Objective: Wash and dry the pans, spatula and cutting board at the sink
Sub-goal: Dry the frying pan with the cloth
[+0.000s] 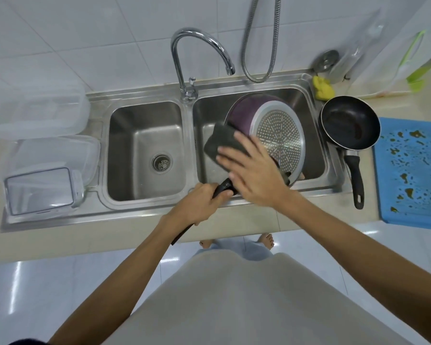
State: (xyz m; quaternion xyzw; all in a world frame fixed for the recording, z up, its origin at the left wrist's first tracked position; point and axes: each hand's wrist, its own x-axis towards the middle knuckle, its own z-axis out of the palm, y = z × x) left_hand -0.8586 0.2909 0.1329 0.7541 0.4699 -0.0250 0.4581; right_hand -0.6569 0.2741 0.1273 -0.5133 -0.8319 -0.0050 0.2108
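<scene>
1. The fingers (234, 155) of the right hand (254, 170) lie straight and spread, pressing a dark cloth (222, 140) flat against the side of the purple pan (276, 135). They are not curled round it.
2. The fingers of the left hand (204, 199) curl tightly round the pan's black handle (223, 189), above the front rim of the right basin (306, 103).
3. The purple pan hangs tilted over that basin, its perforated metal base turned up toward the camera.
4. A small black frying pan (350, 123) sits just right of the basin, its handle pointing toward the person.
5. A blue cutting board (413, 175), spotted with brown stains, lies on the counter right of the frying pan.
6. A yellow sponge (322, 89) rests at the basin's back right corner.
</scene>
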